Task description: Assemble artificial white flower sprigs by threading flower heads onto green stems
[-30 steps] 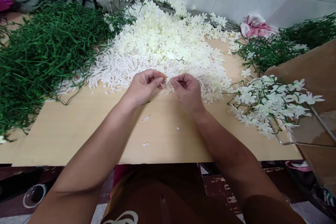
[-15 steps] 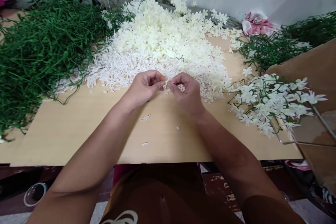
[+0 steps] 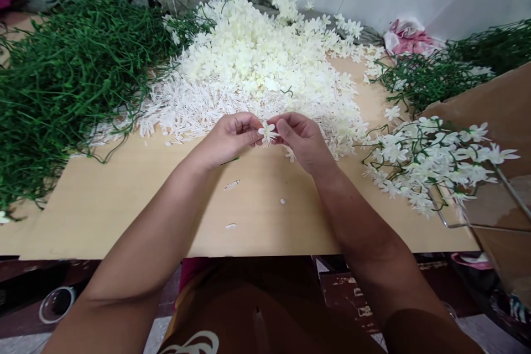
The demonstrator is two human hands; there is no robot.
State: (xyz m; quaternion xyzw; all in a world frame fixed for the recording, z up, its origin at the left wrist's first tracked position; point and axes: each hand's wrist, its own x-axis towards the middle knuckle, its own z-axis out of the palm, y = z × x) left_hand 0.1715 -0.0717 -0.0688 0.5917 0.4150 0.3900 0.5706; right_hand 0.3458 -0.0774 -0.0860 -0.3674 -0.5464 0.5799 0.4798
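Note:
A white artificial flower [image 3: 267,133], its petals spread, is up between my two hands over the front of the pile. My left hand [image 3: 232,135] pinches it from the left with thumb and forefinger. From the right, the curled fingers of my right hand [image 3: 302,137] meet the petals, thumb bent beside them. A short piece of green stem [image 3: 229,160] shows under my left hand; whether it joins the flower is hidden. Behind my hands lie heaped cream-white blossoms [image 3: 265,50] and thin white stamens [image 3: 199,105].
Green plastic stems [image 3: 83,55] are heaped at the left. On the right, finished-looking flower sprays [image 3: 423,160] rest over a metal wire frame [image 3: 456,225] beside a cardboard sheet [image 3: 493,105]. Small white scraps [image 3: 231,184] dot the wooden tabletop [image 3: 136,204]. A pink-and-white cloth [image 3: 409,38] lies by the wall.
The flower between my fingers now faces me with its petals open. My right thumb has drawn back from my left fingertips, and more of the green stem shows under my left hand.

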